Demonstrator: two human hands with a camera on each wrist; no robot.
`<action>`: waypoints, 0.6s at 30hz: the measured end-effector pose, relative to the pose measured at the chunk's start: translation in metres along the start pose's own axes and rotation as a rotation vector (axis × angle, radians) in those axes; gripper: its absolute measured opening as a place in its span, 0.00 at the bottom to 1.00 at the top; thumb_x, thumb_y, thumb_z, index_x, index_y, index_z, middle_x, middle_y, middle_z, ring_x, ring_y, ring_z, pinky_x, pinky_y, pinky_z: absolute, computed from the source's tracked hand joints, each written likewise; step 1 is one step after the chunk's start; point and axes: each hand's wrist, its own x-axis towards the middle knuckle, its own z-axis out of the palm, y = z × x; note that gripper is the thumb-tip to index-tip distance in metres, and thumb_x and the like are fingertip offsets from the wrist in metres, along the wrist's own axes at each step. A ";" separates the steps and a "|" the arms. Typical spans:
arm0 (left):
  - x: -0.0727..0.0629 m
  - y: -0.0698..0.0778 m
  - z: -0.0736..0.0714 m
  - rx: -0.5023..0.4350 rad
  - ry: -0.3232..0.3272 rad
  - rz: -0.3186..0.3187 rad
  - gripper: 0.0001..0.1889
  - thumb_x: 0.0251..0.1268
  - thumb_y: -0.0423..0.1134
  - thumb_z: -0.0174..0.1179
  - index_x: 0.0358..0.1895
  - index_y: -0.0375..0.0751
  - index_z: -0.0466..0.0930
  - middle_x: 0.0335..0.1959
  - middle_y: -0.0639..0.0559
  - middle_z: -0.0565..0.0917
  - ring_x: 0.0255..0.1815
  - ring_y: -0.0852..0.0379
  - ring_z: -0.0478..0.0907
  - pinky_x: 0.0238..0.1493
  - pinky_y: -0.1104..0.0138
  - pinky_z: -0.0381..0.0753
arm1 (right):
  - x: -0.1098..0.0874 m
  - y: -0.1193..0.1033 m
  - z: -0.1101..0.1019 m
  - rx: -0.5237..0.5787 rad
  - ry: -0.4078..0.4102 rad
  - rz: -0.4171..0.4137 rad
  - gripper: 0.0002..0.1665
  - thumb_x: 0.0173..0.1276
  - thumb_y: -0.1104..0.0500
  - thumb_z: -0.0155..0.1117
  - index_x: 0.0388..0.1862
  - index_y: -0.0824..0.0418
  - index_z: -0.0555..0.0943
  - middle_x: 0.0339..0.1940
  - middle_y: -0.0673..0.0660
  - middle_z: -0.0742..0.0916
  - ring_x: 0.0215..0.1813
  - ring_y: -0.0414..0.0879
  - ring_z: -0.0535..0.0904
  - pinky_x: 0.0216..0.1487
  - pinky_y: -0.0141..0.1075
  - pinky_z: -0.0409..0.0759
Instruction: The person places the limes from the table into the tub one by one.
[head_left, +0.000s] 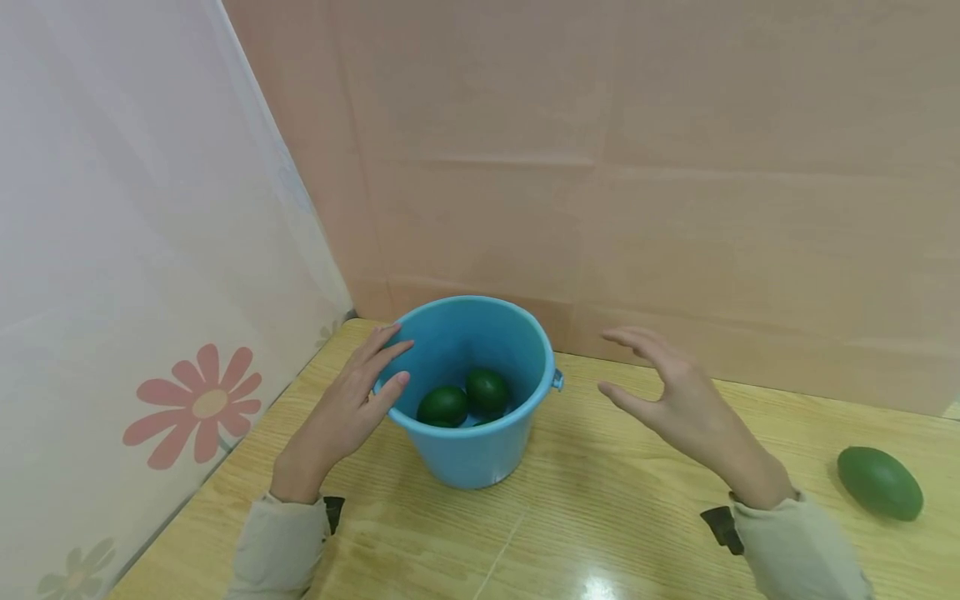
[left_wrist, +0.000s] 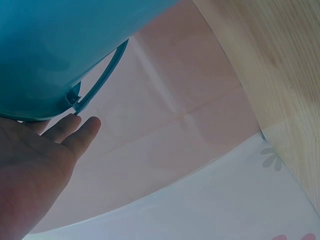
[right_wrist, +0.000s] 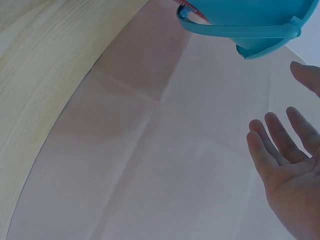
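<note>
A blue plastic bucket (head_left: 472,450) stands upright on the wooden table. Inside it lie two dark green oval fruits like avocados, one at the left (head_left: 442,407) and one farther back (head_left: 487,392); a sliver of green shows below them. My left hand (head_left: 341,417) is at the bucket's left rim, fingers spread and fairly straight; in the left wrist view its fingertips are beside the bucket's wall near the handle (left_wrist: 102,77). To the right of the bucket my right hand (head_left: 690,408) hovers apart from it, thumb and fingers spread, holding nothing.
Another green oval fruit (head_left: 879,483) lies on the table (head_left: 600,500) at the far right, beyond my right forearm. A pinkish-beige sheet (head_left: 675,208) hangs behind the table. Along the left side hangs a white flowered cloth (head_left: 165,250).
</note>
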 end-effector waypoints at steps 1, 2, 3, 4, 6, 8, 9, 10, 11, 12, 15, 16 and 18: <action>0.000 0.000 0.000 0.001 0.000 0.000 0.27 0.79 0.53 0.45 0.75 0.46 0.64 0.82 0.52 0.51 0.84 0.44 0.40 0.74 0.34 0.53 | -0.001 0.001 -0.001 -0.005 0.003 0.001 0.37 0.59 0.64 0.75 0.67 0.55 0.74 0.63 0.54 0.81 0.59 0.56 0.79 0.55 0.48 0.76; 0.000 0.000 0.000 0.000 0.000 0.000 0.27 0.79 0.53 0.45 0.75 0.46 0.64 0.82 0.52 0.51 0.84 0.44 0.40 0.74 0.34 0.53 | -0.002 0.002 -0.001 -0.008 0.004 0.001 0.37 0.58 0.64 0.75 0.67 0.55 0.74 0.63 0.54 0.81 0.59 0.56 0.79 0.56 0.48 0.76; 0.000 0.000 0.000 0.001 0.000 -0.001 0.27 0.79 0.53 0.45 0.75 0.47 0.64 0.82 0.52 0.51 0.84 0.45 0.40 0.74 0.34 0.53 | -0.002 0.003 -0.002 -0.013 0.004 0.008 0.37 0.59 0.64 0.75 0.67 0.55 0.74 0.63 0.54 0.81 0.59 0.56 0.79 0.56 0.48 0.75; 0.000 0.000 0.000 0.001 0.000 -0.001 0.28 0.79 0.53 0.45 0.75 0.47 0.64 0.82 0.53 0.51 0.84 0.45 0.40 0.73 0.34 0.54 | -0.003 0.004 -0.002 -0.014 0.005 0.009 0.37 0.59 0.64 0.75 0.67 0.55 0.75 0.63 0.54 0.81 0.59 0.56 0.79 0.56 0.48 0.75; 0.000 0.000 0.000 0.002 0.001 -0.002 0.28 0.79 0.53 0.45 0.75 0.47 0.64 0.82 0.52 0.51 0.84 0.44 0.40 0.73 0.34 0.54 | -0.004 0.006 -0.003 -0.015 0.004 0.006 0.36 0.59 0.63 0.75 0.67 0.55 0.74 0.63 0.54 0.81 0.59 0.57 0.79 0.55 0.49 0.75; -0.001 0.000 0.000 0.003 0.001 -0.003 0.28 0.79 0.53 0.45 0.75 0.47 0.64 0.82 0.52 0.51 0.83 0.43 0.41 0.73 0.33 0.55 | -0.006 0.008 -0.004 -0.020 0.002 0.010 0.36 0.59 0.63 0.75 0.67 0.56 0.75 0.64 0.54 0.81 0.59 0.57 0.79 0.55 0.50 0.76; -0.001 0.000 0.001 0.003 0.001 -0.002 0.28 0.79 0.53 0.45 0.75 0.47 0.64 0.82 0.52 0.51 0.83 0.43 0.41 0.72 0.33 0.55 | -0.006 0.009 -0.004 -0.022 0.003 0.010 0.36 0.58 0.63 0.75 0.67 0.56 0.75 0.64 0.54 0.81 0.59 0.57 0.79 0.55 0.51 0.76; -0.001 0.000 0.001 0.004 0.002 -0.002 0.28 0.79 0.53 0.45 0.75 0.46 0.64 0.82 0.52 0.51 0.83 0.42 0.41 0.72 0.33 0.55 | -0.007 0.010 -0.005 -0.021 0.005 0.008 0.36 0.58 0.64 0.75 0.67 0.56 0.75 0.63 0.55 0.81 0.59 0.58 0.79 0.55 0.51 0.76; -0.001 0.000 0.001 0.004 0.003 -0.001 0.28 0.79 0.53 0.45 0.75 0.46 0.64 0.82 0.52 0.51 0.83 0.42 0.41 0.72 0.33 0.55 | -0.008 0.011 -0.005 -0.028 0.007 0.012 0.36 0.58 0.64 0.75 0.66 0.56 0.75 0.63 0.55 0.81 0.58 0.57 0.79 0.54 0.51 0.76; -0.001 0.000 0.001 0.004 0.004 0.000 0.27 0.79 0.52 0.45 0.75 0.46 0.64 0.82 0.52 0.51 0.83 0.41 0.41 0.72 0.33 0.55 | -0.009 0.012 -0.005 -0.034 0.009 0.018 0.36 0.58 0.64 0.75 0.66 0.56 0.75 0.63 0.55 0.81 0.58 0.57 0.79 0.54 0.50 0.76; -0.001 0.000 0.000 0.002 0.004 0.001 0.27 0.79 0.52 0.45 0.75 0.46 0.64 0.82 0.52 0.51 0.83 0.42 0.41 0.72 0.33 0.55 | -0.012 0.016 -0.007 -0.038 0.015 0.018 0.37 0.57 0.64 0.76 0.66 0.57 0.75 0.63 0.56 0.81 0.58 0.58 0.79 0.54 0.48 0.75; -0.001 0.000 0.000 0.002 0.005 0.001 0.27 0.79 0.52 0.45 0.75 0.46 0.64 0.82 0.52 0.52 0.83 0.43 0.41 0.72 0.33 0.55 | -0.013 0.017 -0.008 -0.041 0.017 0.018 0.37 0.56 0.64 0.76 0.66 0.57 0.75 0.63 0.56 0.81 0.58 0.58 0.79 0.54 0.47 0.75; 0.000 0.001 0.000 0.001 0.005 0.003 0.27 0.79 0.52 0.45 0.75 0.46 0.64 0.82 0.52 0.52 0.83 0.43 0.41 0.73 0.33 0.55 | -0.014 0.020 -0.009 -0.039 0.021 0.009 0.38 0.55 0.65 0.76 0.66 0.57 0.75 0.63 0.57 0.81 0.58 0.59 0.79 0.54 0.45 0.74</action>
